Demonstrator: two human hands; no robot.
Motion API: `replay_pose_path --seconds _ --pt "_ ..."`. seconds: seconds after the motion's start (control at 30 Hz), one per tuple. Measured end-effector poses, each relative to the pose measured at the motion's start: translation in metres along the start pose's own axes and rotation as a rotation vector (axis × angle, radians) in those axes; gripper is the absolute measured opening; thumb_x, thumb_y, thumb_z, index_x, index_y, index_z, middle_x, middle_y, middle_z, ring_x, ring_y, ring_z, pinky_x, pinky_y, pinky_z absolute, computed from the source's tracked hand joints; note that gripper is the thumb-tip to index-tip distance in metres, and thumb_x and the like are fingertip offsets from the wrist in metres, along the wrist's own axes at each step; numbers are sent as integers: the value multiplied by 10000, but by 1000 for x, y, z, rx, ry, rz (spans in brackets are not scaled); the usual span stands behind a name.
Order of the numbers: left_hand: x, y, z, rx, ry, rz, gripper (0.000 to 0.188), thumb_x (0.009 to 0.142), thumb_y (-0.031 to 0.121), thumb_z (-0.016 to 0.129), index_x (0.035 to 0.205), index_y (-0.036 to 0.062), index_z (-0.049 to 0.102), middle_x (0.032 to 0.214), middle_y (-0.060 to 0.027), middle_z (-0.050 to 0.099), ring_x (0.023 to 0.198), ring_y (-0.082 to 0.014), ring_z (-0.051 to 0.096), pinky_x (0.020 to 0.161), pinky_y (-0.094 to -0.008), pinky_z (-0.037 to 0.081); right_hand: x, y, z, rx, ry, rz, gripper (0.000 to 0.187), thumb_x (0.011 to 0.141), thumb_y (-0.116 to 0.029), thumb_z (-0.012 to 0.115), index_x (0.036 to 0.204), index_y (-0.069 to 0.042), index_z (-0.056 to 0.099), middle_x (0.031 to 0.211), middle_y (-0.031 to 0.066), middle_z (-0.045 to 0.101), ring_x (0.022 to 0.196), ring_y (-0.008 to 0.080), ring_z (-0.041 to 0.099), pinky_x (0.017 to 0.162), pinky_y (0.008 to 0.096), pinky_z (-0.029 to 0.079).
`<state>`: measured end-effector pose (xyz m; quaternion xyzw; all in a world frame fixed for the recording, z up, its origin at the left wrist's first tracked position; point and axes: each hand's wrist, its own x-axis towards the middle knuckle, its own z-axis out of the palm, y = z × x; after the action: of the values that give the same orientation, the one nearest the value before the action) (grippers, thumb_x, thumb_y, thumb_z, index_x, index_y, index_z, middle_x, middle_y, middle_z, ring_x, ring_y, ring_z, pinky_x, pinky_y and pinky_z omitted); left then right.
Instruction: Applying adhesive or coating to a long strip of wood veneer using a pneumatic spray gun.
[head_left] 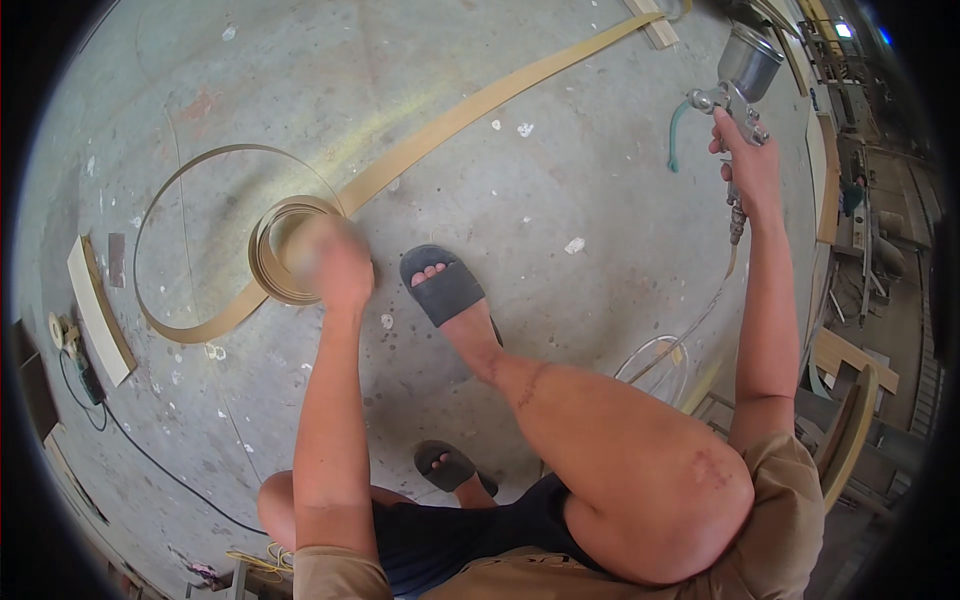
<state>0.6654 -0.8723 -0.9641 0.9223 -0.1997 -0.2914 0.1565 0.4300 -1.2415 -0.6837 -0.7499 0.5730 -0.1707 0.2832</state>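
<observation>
My left hand (345, 268) grips the right side of a coiled roll of tan edge banding (268, 250); its fingers are blurred. From the roll a loose loop (140, 240) of the same band bows out to the left. A long flat length of the band (480, 105) runs across the floor toward the upper right. Out to the right, my right hand (750, 165) is closed round the handle of a metal spray gun (735, 100). A silver cup (750, 60) sits on top of the gun, and a short green tube (676, 140) hangs beside it.
A clear air hose (690, 335) drops from the gun to a coil on the concrete floor (560, 290). At left lie a pale board (98, 310) and a corded tool (85, 370) with a black cable (175, 475). Boards and metal parts (880, 250) crowd the right side.
</observation>
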Motion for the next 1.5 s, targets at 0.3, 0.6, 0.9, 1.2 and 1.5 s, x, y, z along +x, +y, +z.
replay_pose_path --seconds 0.3,0.6,0.9,1.2,1.5 --pt "2 -2 3 33 0 -11 623 1020 279 444 1521 -41 260 1506 -280 385 1457 -430 275 1106 -699 243 -3 -1 2 -26 41 -12 296 903 -378 708 881 -89 645 735 -10 616 626 42 533 482 220 373" --pt "-1 3 -3 16 -3 -13 617 1022 269 437 1519 -48 257 1509 -256 395 1457 -429 272 1109 -700 234 -16 -1 9 -19 -25 -5 300 908 -374 706 850 -89 630 691 -9 597 574 40 504 451 215 356" --pt "-1 2 -2 37 -18 -17 613 1023 267 435 1519 -46 256 1510 -232 405 1464 -416 262 1114 -697 228 -43 -16 22 -5 -81 34 306 912 -369 701 821 -90 615 672 -8 590 537 41 481 429 212 340" --pt "0 2 -2 47 -37 -35 615 1022 270 440 1525 -33 257 1543 -211 365 1471 -405 254 1121 -694 213 -71 -26 31 23 -165 37 316 917 -364 695 810 -78 611 661 -6 587 515 43 469 419 218 341" --pt "0 -2 3 39 2 -12 624 1017 274 449 1525 -34 258 1526 -237 380 1461 -419 271 1115 -699 213 -98 -43 37 95 -297 63 360 918 -272 704 1199 -48 684 721 -28 592 568 30 526 423 201 378"
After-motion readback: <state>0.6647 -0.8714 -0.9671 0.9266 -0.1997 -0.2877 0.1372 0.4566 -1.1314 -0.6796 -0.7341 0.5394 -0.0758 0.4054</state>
